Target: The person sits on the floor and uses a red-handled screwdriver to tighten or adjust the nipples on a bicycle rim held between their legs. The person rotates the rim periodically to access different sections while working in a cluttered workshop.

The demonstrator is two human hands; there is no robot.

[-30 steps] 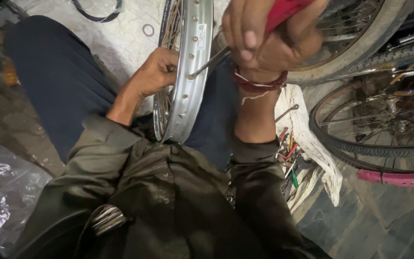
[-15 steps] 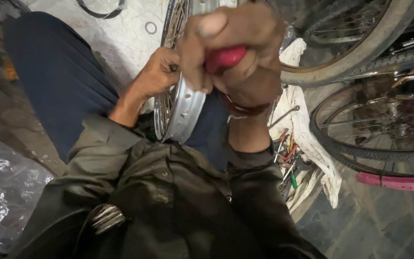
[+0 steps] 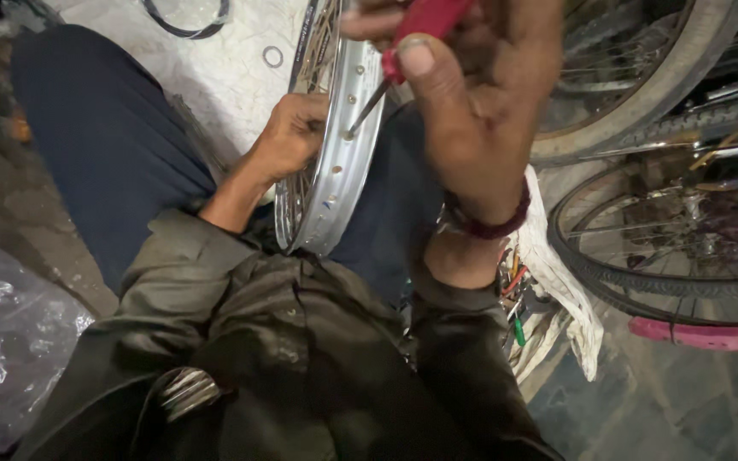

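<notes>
Your left hand (image 3: 294,135) clasps the side of the rim (image 3: 335,145), which stands upright between your knees. Your right hand (image 3: 480,102) has its fingers closed on a red-handled screwdriver (image 3: 412,34), the tip set at a rim hole. Bicycle wheels (image 3: 668,230) lie at the right.
</notes>
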